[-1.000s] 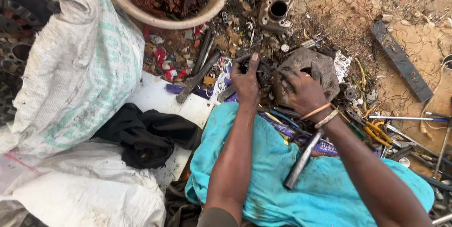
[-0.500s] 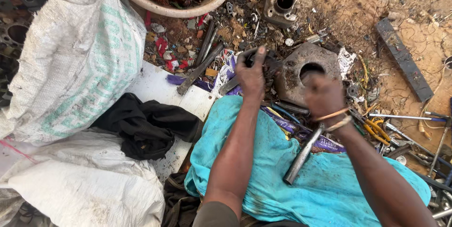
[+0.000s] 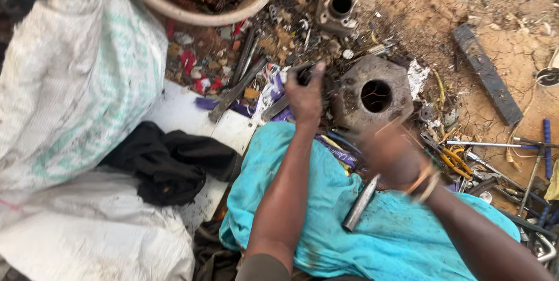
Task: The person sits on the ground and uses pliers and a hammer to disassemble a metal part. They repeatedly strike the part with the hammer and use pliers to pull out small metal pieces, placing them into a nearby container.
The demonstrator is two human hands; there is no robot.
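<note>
My left hand reaches forward over the turquoise cloth and is closed on a small dark metal part just left of a grey metal housing with a round hole. My right hand is blurred by motion; it hovers near the housing's front edge, apart from it. The blur hides its fingers and whether it holds anything. A metal hammer-like tool lies on the cloth below the right hand.
A bowl of rusty scrap stands at the top, with a white woven sack at left. A black cloth lies on a white board. Right of the housing are a flat metal bar, yellow-handled pliers and blue-handled tools.
My right hand has come off the metal housing and drawn back toward me, uncovering its round hole. My left hand stays on the dark part.
</note>
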